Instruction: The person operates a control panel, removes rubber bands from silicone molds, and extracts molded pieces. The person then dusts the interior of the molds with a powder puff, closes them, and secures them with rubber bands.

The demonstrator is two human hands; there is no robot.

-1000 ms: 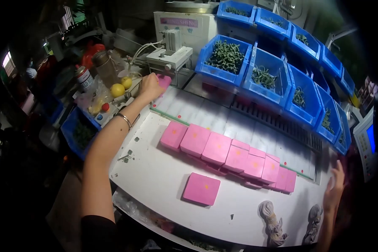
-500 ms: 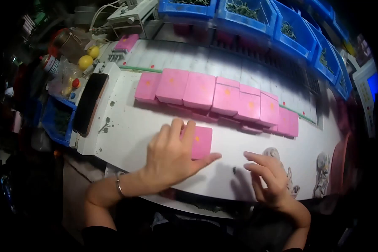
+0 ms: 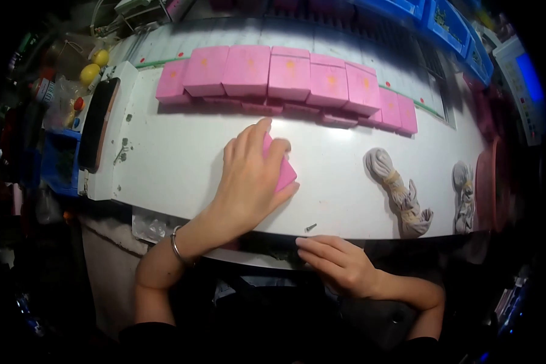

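Note:
My left hand (image 3: 246, 173) is closed around a pink block (image 3: 286, 175) on the white table, its thumb at the near side and fingers over the top and far side. Most of the block is hidden under the hand. My right hand (image 3: 344, 267) is at the table's front edge, fingers stretched out to the left and holding nothing visible. A small dark screw-like piece (image 3: 310, 227) lies on the table just beyond its fingertips. Behind the left hand runs a row of pink blocks (image 3: 247, 70), stacked in places, several with a yellow-orange spot on top.
Two knotted grey cloths (image 3: 400, 193) (image 3: 464, 194) lie at the right, beside a reddish round container (image 3: 490, 182). A phone (image 3: 99, 124) rests on the left ledge, near yellow balls (image 3: 90, 74) and a blue bin (image 3: 61, 159). More blue bins (image 3: 446, 27) hang at the upper right.
The view has tilted down, so the table things appear higher. My left hand has closed further over the pink block, which is now turned. My right hand has drawn back to the table edge.

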